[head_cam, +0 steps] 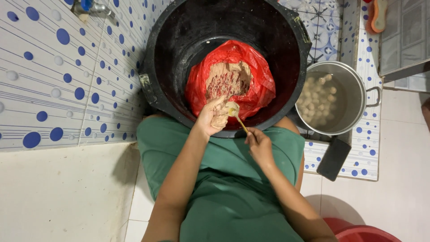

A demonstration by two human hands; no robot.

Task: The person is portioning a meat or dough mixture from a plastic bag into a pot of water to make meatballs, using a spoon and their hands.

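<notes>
Green garment [233,188] over lap, forearms bare, no sleeves visible

Tiled floor [394,148] carries black tub [179,27], steel pot [354,96], dark phone [333,157].

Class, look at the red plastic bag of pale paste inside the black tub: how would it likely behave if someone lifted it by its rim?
The red plastic bag looks thin and crinkled, so it would probably sag floppily. The pale paste fills it in a dense mound, so it is likely heavy for its size. Paste smears the left hand, suggesting a sticky, slippery grip.

Red basin [358,233] cut off at bottom edge
</notes>
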